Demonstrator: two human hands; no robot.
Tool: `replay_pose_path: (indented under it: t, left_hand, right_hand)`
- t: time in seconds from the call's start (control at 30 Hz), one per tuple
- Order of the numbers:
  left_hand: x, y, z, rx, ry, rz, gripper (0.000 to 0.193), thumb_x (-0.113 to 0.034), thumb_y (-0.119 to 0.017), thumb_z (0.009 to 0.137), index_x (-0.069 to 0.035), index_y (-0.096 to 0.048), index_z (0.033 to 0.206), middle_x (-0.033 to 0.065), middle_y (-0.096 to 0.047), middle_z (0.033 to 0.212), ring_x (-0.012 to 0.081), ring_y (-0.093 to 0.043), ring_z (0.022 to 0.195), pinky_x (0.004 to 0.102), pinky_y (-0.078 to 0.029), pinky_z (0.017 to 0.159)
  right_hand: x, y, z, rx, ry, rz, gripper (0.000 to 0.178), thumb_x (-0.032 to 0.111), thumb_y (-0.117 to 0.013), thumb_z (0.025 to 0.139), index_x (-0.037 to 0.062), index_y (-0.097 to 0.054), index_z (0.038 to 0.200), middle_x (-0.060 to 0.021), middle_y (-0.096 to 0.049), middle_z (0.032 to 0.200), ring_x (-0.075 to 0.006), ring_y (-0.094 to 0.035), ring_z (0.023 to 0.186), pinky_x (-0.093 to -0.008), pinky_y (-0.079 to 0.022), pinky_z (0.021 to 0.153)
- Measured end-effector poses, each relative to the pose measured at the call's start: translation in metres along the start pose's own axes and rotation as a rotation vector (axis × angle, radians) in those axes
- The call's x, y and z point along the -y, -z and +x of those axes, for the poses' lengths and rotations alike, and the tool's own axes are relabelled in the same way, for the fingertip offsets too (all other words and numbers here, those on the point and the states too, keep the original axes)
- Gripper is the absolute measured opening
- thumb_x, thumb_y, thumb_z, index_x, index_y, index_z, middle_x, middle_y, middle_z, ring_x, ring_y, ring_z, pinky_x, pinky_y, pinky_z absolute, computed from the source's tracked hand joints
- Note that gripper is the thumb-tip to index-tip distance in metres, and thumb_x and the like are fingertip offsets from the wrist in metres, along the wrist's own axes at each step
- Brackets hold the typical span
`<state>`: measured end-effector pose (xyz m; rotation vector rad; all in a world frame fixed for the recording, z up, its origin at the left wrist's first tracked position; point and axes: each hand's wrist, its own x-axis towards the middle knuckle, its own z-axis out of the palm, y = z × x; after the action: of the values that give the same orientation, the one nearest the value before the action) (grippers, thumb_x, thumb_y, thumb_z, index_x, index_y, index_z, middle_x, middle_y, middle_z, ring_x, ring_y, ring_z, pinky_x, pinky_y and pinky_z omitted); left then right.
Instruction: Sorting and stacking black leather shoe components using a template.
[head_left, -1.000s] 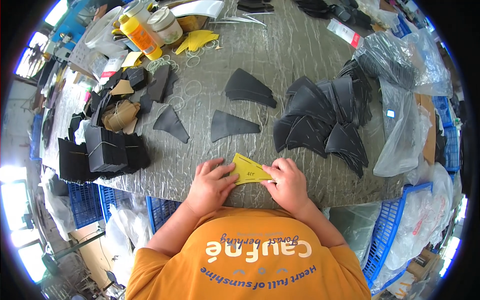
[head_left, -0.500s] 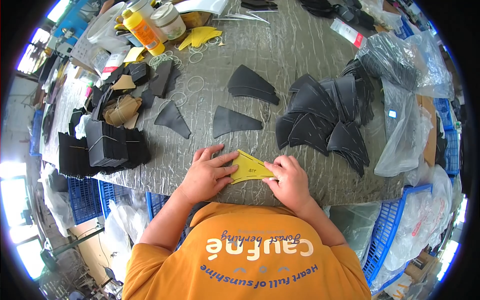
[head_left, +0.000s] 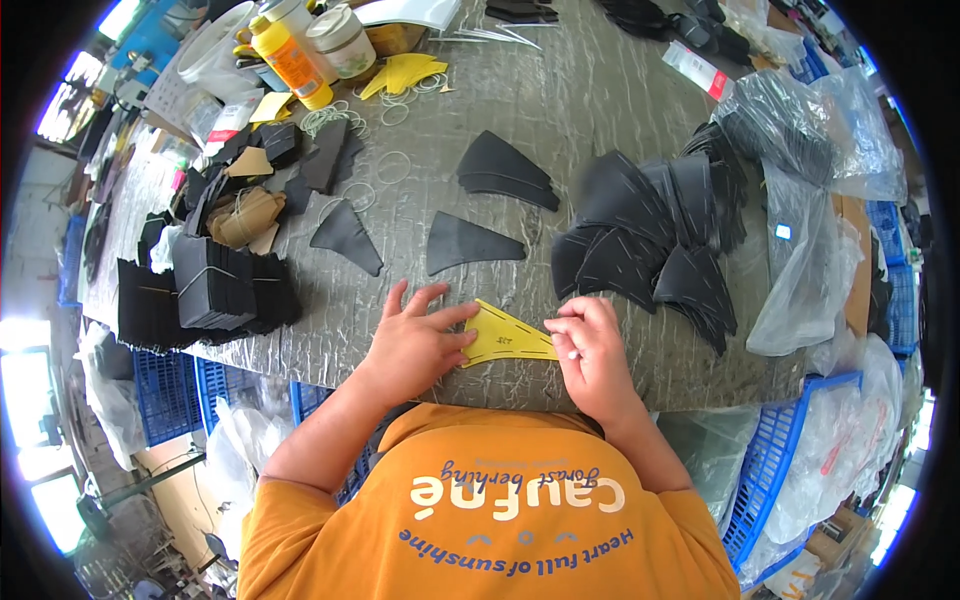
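Observation:
A yellow template [head_left: 497,338], flared at its left end and slotted along its edges, lies on the table close in front of me. My left hand [head_left: 417,335] is spread beside it, with fingertips pressing its wide left end. My right hand [head_left: 592,350] is closed in a pinch at its narrow right end. A small white tip shows among those fingers, and most of whatever it belongs to is hidden. Beyond the template lie a single dark flared piece [head_left: 470,243], another dark piece [head_left: 345,238] to its left, and a small dark stack [head_left: 505,168] farther back.
Overlapping dark pieces with white dashes [head_left: 625,225] lie to the right, beside clear plastic bags [head_left: 810,250]. Banded dark stacks [head_left: 215,285] stand left. An orange-yellow bottle [head_left: 290,62], a white tub [head_left: 341,42], rubber bands [head_left: 393,165] and thin white sticks [head_left: 490,36] are farther back.
My right hand has let go of the template's narrow end and drawn slightly right, its fingers now curled with a white tip showing. My left hand still presses the template, its fingers spread wider.

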<state>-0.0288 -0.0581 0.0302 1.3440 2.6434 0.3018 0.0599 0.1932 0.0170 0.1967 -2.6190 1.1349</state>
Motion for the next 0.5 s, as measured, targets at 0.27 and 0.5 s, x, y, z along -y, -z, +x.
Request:
replay_pose_path:
  t: [0.27, 0.5]
  left_hand:
    - [0.000, -0.001, 0.003, 0.033, 0.007, 0.007, 0.034, -0.033, -0.082, 0.069, -0.027, -0.076, 0.102, -0.0117, -0.057, 0.138, 0.0275, -0.041, 0.138, 0.0623, -0.021, 0.116]
    - [0.003, -0.004, 0.001, 0.038, 0.010, 0.020, 0.035, -0.036, -0.082, 0.069, -0.031, -0.077, 0.103, -0.0117, -0.057, 0.138, 0.0272, -0.040, 0.138, 0.0618, -0.021, 0.117]
  right_hand:
    - [0.020, -0.022, 0.006, 0.224, -0.050, 0.473, 0.009, 0.004, -0.065, 0.092, 0.0025, -0.057, 0.095, -0.0151, -0.061, 0.090, -0.0367, -0.061, 0.077, -0.0421, -0.049, 0.066]
    - [0.026, -0.040, 0.013, 0.338, -0.047, 0.506, 0.009, 0.001, -0.068, 0.090, 0.0022, -0.059, 0.093, -0.0124, -0.065, 0.083, -0.0258, -0.067, 0.077, -0.0344, -0.053, 0.068]
